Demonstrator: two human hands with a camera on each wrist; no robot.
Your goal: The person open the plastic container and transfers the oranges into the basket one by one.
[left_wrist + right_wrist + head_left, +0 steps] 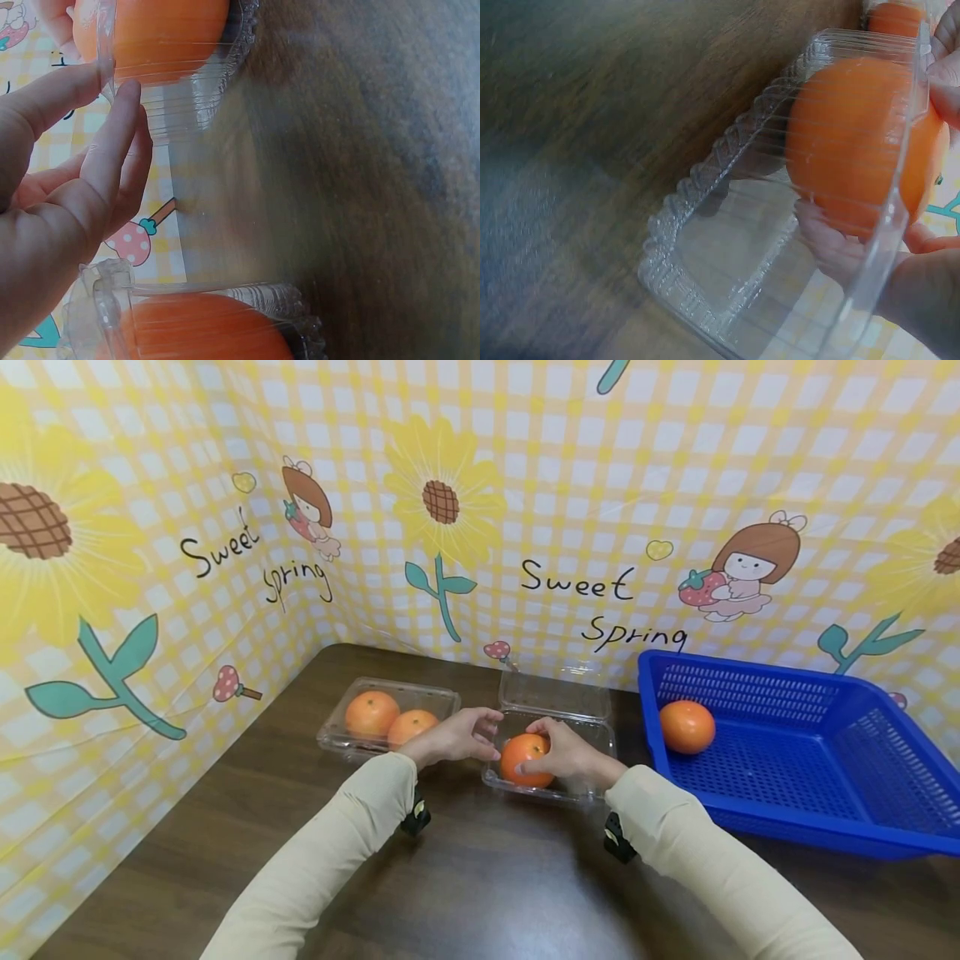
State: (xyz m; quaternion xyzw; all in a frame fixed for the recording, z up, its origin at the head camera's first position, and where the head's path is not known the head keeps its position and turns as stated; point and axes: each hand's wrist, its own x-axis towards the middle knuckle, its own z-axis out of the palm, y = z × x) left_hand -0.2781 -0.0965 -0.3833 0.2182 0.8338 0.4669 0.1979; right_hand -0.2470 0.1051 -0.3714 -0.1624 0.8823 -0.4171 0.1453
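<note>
My right hand (576, 753) grips an orange (516, 758) inside an open clear plastic clamshell box (566, 793). The orange sits at the box's left end, and its lid (555, 695) is folded back toward the wall. At that same left end is my left hand (457, 737), and in the left wrist view its thumb and fingertips (129, 94) pinch the box's rim. Through the clear wall in the right wrist view, fingers of the right hand (922, 281) show around the orange.
To the left, another clear clamshell box (333, 742) holds two oranges (372, 714), partly behind the left hand. A blue plastic basket (795, 828) stands at the right with one orange (687, 727) in its left corner. Patterned cloth (555, 510) lines the walls behind the brown table (480, 893).
</note>
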